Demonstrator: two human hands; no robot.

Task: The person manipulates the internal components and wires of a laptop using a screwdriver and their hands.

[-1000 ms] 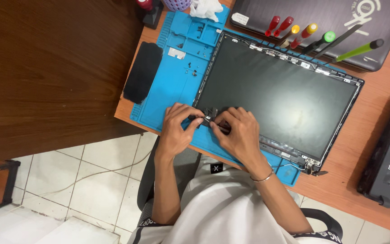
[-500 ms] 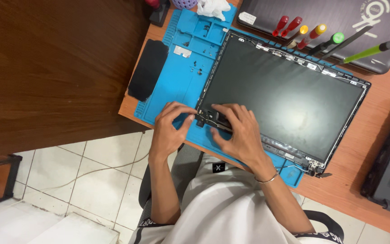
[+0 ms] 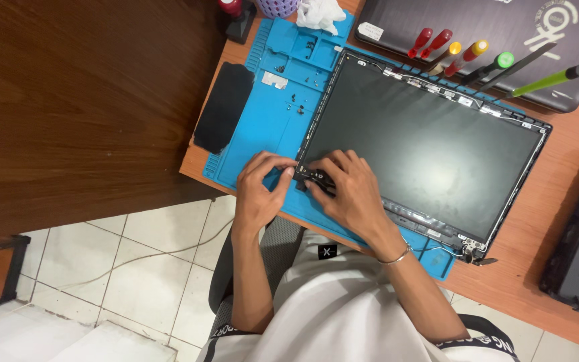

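Both hands meet at the near left corner of the dark rectangular laptop screen panel (image 3: 423,144), which lies on the blue silicone repair mat (image 3: 263,127) at the near edge of the tabletop. The left hand (image 3: 261,191) bends its fingers down beside the small black metal hinge (image 3: 317,177). The right hand (image 3: 350,194) lies palm down, its grip closed on this hinge. If the left grip holds something, I cannot tell.

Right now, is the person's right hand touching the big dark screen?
Touching. The head view shows the right hand lying on the near left corner of the dark screen panel, its fingers pressed at the hinge, no gap visible.
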